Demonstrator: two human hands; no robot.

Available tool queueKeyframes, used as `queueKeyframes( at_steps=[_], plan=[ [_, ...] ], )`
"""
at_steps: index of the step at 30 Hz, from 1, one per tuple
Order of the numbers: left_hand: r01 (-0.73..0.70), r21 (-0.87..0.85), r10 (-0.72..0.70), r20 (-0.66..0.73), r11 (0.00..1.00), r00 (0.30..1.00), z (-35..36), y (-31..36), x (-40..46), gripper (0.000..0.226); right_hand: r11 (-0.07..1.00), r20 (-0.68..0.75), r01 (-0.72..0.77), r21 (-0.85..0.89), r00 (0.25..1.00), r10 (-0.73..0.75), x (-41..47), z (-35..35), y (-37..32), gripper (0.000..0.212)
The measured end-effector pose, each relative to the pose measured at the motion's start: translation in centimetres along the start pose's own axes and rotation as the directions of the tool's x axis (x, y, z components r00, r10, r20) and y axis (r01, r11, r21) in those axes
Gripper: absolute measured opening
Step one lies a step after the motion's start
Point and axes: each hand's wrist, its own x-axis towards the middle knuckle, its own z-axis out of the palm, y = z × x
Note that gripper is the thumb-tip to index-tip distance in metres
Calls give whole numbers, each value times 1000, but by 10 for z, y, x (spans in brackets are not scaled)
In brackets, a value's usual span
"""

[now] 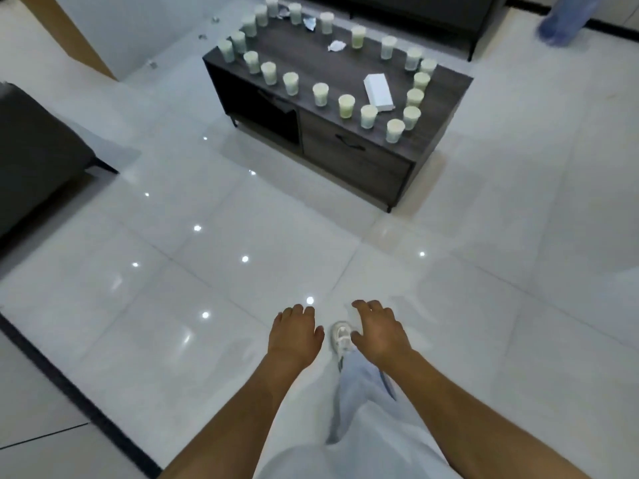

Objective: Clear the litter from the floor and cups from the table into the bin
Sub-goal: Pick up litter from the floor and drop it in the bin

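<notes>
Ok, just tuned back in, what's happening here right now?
A person is on the tiled floor, some way from the low dark table. Both hands are held out in front, empty, fingers relaxed: left hand, right hand. Nothing has been picked up at this moment. The table is ringed with many pale cups, plus a white box and crumpled paper scraps. A few small bits of litter lie on the floor beyond the table's left end. No bin is in view.

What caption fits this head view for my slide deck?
Empty hands, left hand and right hand, approach a dark wooden table ringed with pale paper cups.
</notes>
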Motion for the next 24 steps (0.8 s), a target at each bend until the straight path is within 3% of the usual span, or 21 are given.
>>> queueKeyframes(
  at_steps=[11, 24],
  plan=[
    [217, -169, -234, -87, 961, 968, -146, -88, 147, 42, 972, 76, 204, -118, 978, -196, 204, -122, -119, 55],
    [273, -259, -294, -45, 927, 955, -295, -323, 313, 42, 956, 107, 253, -152, 965, -238, 436, -183, -371, 54]
  ],
)
